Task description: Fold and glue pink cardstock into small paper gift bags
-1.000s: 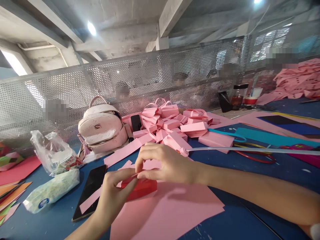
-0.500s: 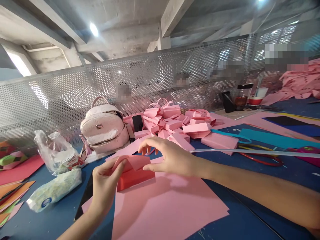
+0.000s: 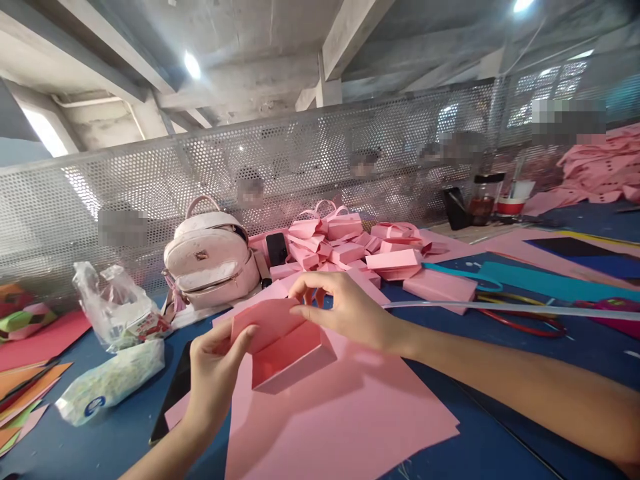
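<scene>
A small folded pink paper box (image 3: 295, 360) is held above pink sheets (image 3: 340, 427) on the blue table. Its inside faces me and a flap stands up at its back. My left hand (image 3: 220, 353) pinches the left end of the flap between thumb and fingers. At the flap's upper right edge, my right hand (image 3: 345, 310) has its thumb and curled fingers closed on the paper. The right hand's fingertips are partly hidden behind the flap.
Behind the hands lie a heap of folded pink paper pieces (image 3: 345, 247) and a pink backpack (image 3: 213, 260). Plastic bag (image 3: 115, 307) and tissue pack (image 3: 113, 383) are at left. A pale strip (image 3: 480, 307) crosses the right side; a perforated metal screen (image 3: 300, 160) stands behind.
The paper piece has tilted and opened out, now showing its inside. My right hand has moved slightly right and up and closed on the flap's edge; my left hand keeps its pinch.
</scene>
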### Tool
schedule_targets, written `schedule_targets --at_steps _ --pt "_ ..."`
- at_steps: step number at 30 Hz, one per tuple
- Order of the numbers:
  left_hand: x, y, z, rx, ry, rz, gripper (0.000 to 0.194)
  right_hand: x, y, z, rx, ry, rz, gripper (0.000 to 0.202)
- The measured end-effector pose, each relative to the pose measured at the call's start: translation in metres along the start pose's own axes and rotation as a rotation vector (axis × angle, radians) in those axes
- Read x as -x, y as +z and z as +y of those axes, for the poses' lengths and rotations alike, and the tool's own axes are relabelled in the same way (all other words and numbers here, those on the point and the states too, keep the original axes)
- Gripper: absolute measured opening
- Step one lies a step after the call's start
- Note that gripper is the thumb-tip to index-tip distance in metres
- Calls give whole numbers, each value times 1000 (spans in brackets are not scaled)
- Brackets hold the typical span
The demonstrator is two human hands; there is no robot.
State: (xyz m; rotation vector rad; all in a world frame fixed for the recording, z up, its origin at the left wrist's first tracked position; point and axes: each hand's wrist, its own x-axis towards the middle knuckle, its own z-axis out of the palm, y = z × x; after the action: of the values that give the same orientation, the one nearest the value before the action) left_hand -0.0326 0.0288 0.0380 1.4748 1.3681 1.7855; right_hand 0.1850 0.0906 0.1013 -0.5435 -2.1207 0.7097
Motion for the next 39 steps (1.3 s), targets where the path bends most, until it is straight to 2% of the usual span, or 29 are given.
schedule_targets --at_steps 8,11,14,15,17,20,23,25,27,29,31,35,39 --pt "4 10 -12 3 -54 -95 25 -5 -5 1 -7 24 57 4" --pt "4 10 -14 -3 -50 -94 29 -5 -16 -11 14 -25 113 6" --pt "2 9 -18 -19 -47 -87 32 8 -32 -29 85 -72 180 8" --pt "1 8 -20 -26 -45 -88 33 16 -36 -34 119 -73 177 11" --pt "0 8 -24 -44 -33 -92 33 38 -43 -38 182 -3 25 21" --pt "-1 7 -29 -80 -2 -89 32 78 -54 -25 421 121 -232 25" --pt "-2 7 -32 -122 42 -90 32 110 -71 5 741 297 -210 20" --pt "-3 7 -32 -151 77 -92 32 120 -82 25 812 398 -151 29" --pt "-3 7 -31 -181 116 -87 33 120 -85 39 765 497 -184 48" --pt "-4 5 -30 -215 158 -80 32 114 -81 49 685 534 -222 57" --pt "-5 2 -28 -255 201 -83 30 107 -71 56 612 558 -205 59" --pt "-8 -6 -25 -325 289 -130 29 98 -54 68 459 585 -185 49" --pt "-11 -9 -24 -432 433 -194 36 95 -55 64 314 593 -90 56"
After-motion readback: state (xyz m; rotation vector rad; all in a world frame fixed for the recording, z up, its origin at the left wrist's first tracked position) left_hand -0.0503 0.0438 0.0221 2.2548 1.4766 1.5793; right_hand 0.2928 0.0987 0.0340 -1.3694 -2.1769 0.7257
